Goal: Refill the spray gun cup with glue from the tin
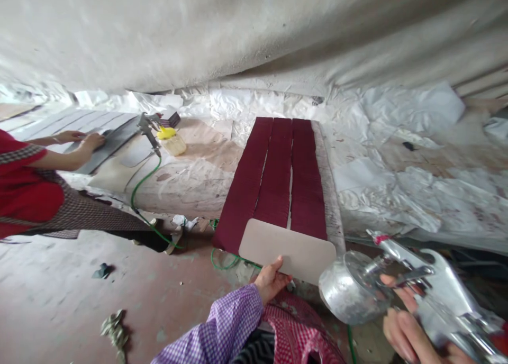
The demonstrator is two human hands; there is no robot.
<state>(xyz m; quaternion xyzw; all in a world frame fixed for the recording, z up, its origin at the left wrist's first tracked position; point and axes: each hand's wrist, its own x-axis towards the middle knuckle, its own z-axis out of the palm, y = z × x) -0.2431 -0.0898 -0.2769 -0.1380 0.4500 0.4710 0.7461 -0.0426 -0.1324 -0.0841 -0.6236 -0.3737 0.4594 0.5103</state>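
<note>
My left hand [273, 280] grips the lower edge of a flat beige board [288, 247] with rounded corners, thumb on top. The board overlaps the near end of the dark red fabric strips [278, 179], which lie side by side on a pale backing. At the lower right my right hand [410, 321] is wrapped around the handle of a metal spray gun [431, 274]. The gun's round silver cup [351, 290] hangs close to the board's right end. Its nozzle points toward the back of the table.
At left a co-worker in a red top [27, 184] handles grey strips [107, 142]. Another spray gun [148, 131] with a yellow-lidded cup [172, 142] and green hose [137, 189] rests on the table. Crumpled plastic sheeting [397, 189] covers the right side. Rags [115, 329] lie on the floor.
</note>
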